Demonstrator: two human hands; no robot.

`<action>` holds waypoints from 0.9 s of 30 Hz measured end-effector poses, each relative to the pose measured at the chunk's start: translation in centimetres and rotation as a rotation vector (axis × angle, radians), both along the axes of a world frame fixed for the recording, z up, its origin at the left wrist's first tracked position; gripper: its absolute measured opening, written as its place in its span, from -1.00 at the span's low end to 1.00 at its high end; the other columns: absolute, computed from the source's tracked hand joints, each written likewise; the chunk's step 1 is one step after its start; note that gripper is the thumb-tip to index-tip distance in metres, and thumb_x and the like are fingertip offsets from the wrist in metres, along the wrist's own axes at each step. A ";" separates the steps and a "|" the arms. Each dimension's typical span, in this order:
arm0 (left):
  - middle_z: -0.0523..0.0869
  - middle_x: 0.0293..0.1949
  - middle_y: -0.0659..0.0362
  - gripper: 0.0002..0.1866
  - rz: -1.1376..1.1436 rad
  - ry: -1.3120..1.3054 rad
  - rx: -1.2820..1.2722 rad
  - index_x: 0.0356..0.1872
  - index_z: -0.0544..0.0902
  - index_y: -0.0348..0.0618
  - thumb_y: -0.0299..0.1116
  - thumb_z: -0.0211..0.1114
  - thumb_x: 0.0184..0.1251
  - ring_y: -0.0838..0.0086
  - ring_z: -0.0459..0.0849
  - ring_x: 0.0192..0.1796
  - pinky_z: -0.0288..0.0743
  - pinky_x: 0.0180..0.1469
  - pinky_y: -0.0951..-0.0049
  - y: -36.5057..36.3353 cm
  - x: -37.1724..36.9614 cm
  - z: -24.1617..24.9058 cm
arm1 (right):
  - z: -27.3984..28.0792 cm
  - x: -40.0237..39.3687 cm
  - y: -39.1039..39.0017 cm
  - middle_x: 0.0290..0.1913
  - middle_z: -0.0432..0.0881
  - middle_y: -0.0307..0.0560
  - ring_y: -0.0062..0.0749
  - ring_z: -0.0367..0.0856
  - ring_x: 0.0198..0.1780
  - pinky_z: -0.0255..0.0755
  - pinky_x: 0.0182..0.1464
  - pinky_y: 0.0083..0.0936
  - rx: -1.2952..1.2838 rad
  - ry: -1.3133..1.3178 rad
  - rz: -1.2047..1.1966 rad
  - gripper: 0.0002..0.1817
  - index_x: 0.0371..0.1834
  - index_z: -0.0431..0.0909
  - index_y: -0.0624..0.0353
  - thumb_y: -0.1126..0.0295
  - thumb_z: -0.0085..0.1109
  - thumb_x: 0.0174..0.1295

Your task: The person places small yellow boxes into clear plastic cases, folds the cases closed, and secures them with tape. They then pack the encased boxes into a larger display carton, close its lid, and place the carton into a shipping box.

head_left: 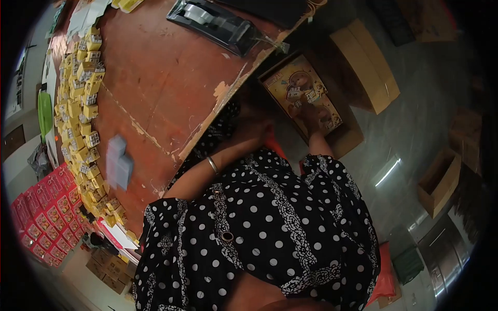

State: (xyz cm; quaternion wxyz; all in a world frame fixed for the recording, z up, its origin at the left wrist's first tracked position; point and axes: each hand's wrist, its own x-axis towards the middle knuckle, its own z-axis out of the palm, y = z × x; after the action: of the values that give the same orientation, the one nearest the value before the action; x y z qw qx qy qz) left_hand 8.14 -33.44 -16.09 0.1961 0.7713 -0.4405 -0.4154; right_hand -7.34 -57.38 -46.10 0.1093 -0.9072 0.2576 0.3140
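Below the table edge, my right hand (312, 118) reaches over a yellow printed box (324, 101) with cartoon animal pictures on its top. Its fingers blend into the dark print, and I cannot tell whether they grip anything. That box lies inside an open brown carton (351, 136). My left hand (259, 132) is in shadow beside the table's edge, near a red piece (274, 142); its fingers are mostly hidden. A metal bracelet circles the left wrist.
On the red-brown table (155, 67) stands a long row of small yellow boxes (83, 114). Pale bluish pieces (119, 163) and a black tape dispenser (212, 23) lie there too. Red printed packages (49, 215) are stacked beyond. Another open carton (440, 181) sits on the floor.
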 end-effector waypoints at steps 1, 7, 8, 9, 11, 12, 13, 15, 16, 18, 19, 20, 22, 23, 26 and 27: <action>0.74 0.00 -0.09 -0.70 0.030 -0.020 -0.003 0.03 0.68 -0.21 -0.31 0.29 0.34 0.01 0.69 0.13 0.56 0.23 0.12 -0.1 -0.2 0.1 | 2.2 0.9 0.2 0.01 0.74 0.27 0.11 0.77 -0.03 0.60 -0.06 -0.09 0.072 -0.037 -0.070 -0.10 0.68 0.01 0.10 0.22 0.28 0.36; 0.75 -0.20 -0.11 -0.82 -0.025 0.215 -0.137 -0.10 0.70 -0.23 -0.40 0.28 0.35 -0.01 0.75 -0.14 0.66 -0.03 0.09 3.9 -2.4 -2.8 | 5.1 5.6 -1.4 -0.04 0.76 0.30 0.17 0.79 -0.08 0.67 -0.10 -0.09 0.128 -0.286 -0.019 -0.08 0.67 0.02 0.15 0.38 0.32 0.29; 0.75 -0.18 -0.08 -0.81 0.039 0.171 -0.220 -0.07 0.70 -0.21 -0.42 0.29 0.36 0.01 0.74 -0.11 0.66 -0.01 0.12 4.2 -2.2 0.5 | 8.7 4.2 -1.2 -0.05 0.77 0.26 0.11 0.79 -0.09 0.67 -0.13 -0.14 0.242 -0.261 -0.102 -0.16 0.63 0.09 0.17 0.37 0.29 0.32; 0.75 -0.15 -0.05 -0.79 0.097 0.127 -0.304 -0.03 0.69 -0.20 -0.43 0.30 0.37 0.04 0.74 -0.08 0.66 0.00 0.15 4.8 -1.9 5.0 | 11.3 1.1 -1.8 -0.06 0.77 0.23 0.05 0.80 -0.10 0.67 -0.16 -0.19 0.357 -0.229 -0.184 -0.24 0.59 0.16 0.18 0.36 0.26 0.36; 0.74 -0.12 -0.02 -0.77 0.184 -0.044 -0.437 -0.01 0.69 -0.19 -0.37 0.33 0.36 0.03 0.74 -0.07 0.66 0.00 0.14 7.2 -1.4 9.5 | 17.0 1.0 -3.2 -0.08 0.79 0.16 -0.07 0.81 -0.12 0.67 -0.21 -0.29 0.592 -0.131 -0.328 -0.38 0.51 0.31 0.22 0.33 0.20 0.42; 0.74 -0.08 0.02 -0.73 0.235 -0.168 -0.542 0.00 0.68 -0.18 -0.31 0.37 0.36 0.03 0.73 -0.05 0.66 0.00 0.13 8.8 -1.1 11.3 | 19.7 -2.1 -5.7 -0.10 0.80 0.12 -0.13 0.81 -0.14 0.67 -0.24 -0.34 0.708 -0.065 -0.399 -0.45 0.47 0.38 0.23 0.32 0.17 0.46; 0.74 -0.07 0.02 -0.72 0.348 -0.316 -0.567 0.01 0.69 -0.17 -0.33 0.40 0.33 0.07 0.73 -0.01 0.65 0.03 0.15 10.8 -0.8 13.0 | 23.7 4.9 -5.9 -0.11 0.80 0.09 -0.19 0.82 -0.15 0.67 -0.26 -0.39 0.821 0.009 -0.477 -0.50 0.43 0.45 0.25 0.31 0.14 0.49; 0.72 -0.01 0.02 -0.67 0.538 -0.536 -0.559 0.04 0.68 -0.16 -0.35 0.45 0.27 0.09 0.70 0.10 0.61 0.13 0.16 15.0 -0.5 15.8 | 33.1 8.4 -3.4 -0.12 0.81 0.05 -0.25 0.82 -0.16 0.67 -0.29 -0.44 0.914 0.072 -0.551 -0.54 0.39 0.52 0.27 0.29 0.11 0.52; 0.70 0.05 0.00 -0.63 0.623 -0.614 -0.529 0.06 0.66 -0.17 -0.35 0.47 0.24 0.07 0.67 0.15 0.59 0.18 0.14 17.1 -0.2 16.7 | 39.4 9.9 -1.7 -0.13 0.80 0.02 -0.32 0.81 -0.17 0.67 -0.27 -0.47 1.057 -0.013 -0.360 -0.62 0.26 0.61 0.32 0.34 0.16 0.50; 0.65 0.16 -0.01 -0.52 0.697 -0.741 -0.448 0.14 0.63 -0.19 -0.31 0.52 0.20 0.01 0.60 0.26 0.52 0.27 0.10 20.7 0.1 17.4 | 48.8 12.8 1.0 -0.09 0.80 0.01 -0.44 0.78 -0.15 0.66 -0.14 -0.50 1.241 -0.166 0.021 -0.68 0.16 0.67 0.39 0.43 0.19 0.45; 0.57 0.30 -0.04 -0.40 0.721 -0.706 -0.376 0.24 0.58 -0.19 -0.22 0.54 0.18 -0.01 0.49 0.40 0.36 0.43 0.01 22.5 -0.4 16.4 | 52.5 14.4 2.5 -0.10 0.80 -0.01 -0.45 0.77 -0.14 0.65 -0.11 -0.50 1.304 -0.244 0.112 -0.69 0.14 0.68 0.39 0.45 0.20 0.44; 0.57 0.30 -0.04 -0.40 0.727 -0.712 -0.390 0.24 0.58 -0.19 -0.22 0.54 0.18 -0.01 0.49 0.40 0.36 0.43 0.01 23.4 -0.9 16.4 | 55.6 16.4 4.2 -0.10 0.80 -0.04 -0.46 0.77 -0.13 0.65 -0.08 -0.50 1.367 -0.322 0.205 -0.71 0.13 0.69 0.38 0.46 0.21 0.43; 0.49 0.40 -0.04 -0.33 0.627 -0.791 -0.250 0.30 0.55 -0.17 -0.14 0.53 0.19 0.03 0.39 0.50 0.23 0.52 -0.04 24.8 -1.5 16.6 | 59.8 22.8 8.1 -0.11 0.81 -0.07 -0.48 0.77 -0.12 0.63 -0.05 -0.50 1.214 -0.611 0.421 -0.72 0.12 0.69 0.36 0.49 0.21 0.42; 0.49 0.40 -0.04 -0.33 0.638 -0.796 -0.261 0.30 0.55 -0.17 -0.14 0.53 0.19 0.03 0.39 0.50 0.23 0.52 -0.04 25.3 -1.6 16.2 | 60.6 27.2 10.0 -0.11 0.81 -0.08 -0.50 0.75 -0.12 0.60 -0.05 -0.53 1.168 -0.750 0.473 -0.73 0.10 0.70 0.34 0.47 0.24 0.41; 0.44 0.45 -0.03 -0.27 0.638 -0.759 -0.263 0.34 0.53 -0.14 -0.07 0.54 0.17 0.05 0.35 0.54 0.18 0.54 -0.08 26.2 -1.1 15.5 | 61.0 41.3 15.4 -0.19 0.81 -0.10 -0.52 0.72 -0.15 0.55 -0.06 -0.52 0.865 -1.012 0.609 -0.66 -0.03 0.74 0.34 0.24 0.30 0.41; 0.44 0.45 -0.03 -0.27 0.653 -0.763 -0.270 0.34 0.53 -0.14 -0.07 0.54 0.17 0.05 0.35 0.54 0.18 0.54 -0.08 26.3 -1.1 15.4 | 60.4 46.1 16.7 -0.20 0.82 -0.08 -0.47 0.74 -0.15 0.56 -0.05 -0.48 0.760 -0.995 0.635 -0.63 -0.05 0.75 0.33 0.18 0.30 0.40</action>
State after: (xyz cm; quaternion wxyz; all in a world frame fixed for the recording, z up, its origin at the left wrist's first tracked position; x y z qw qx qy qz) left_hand 7.05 -7.14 -0.73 0.2388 0.9329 -0.2668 0.0386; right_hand 38.74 -40.69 14.25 0.4267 -0.8735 -0.2282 -0.0533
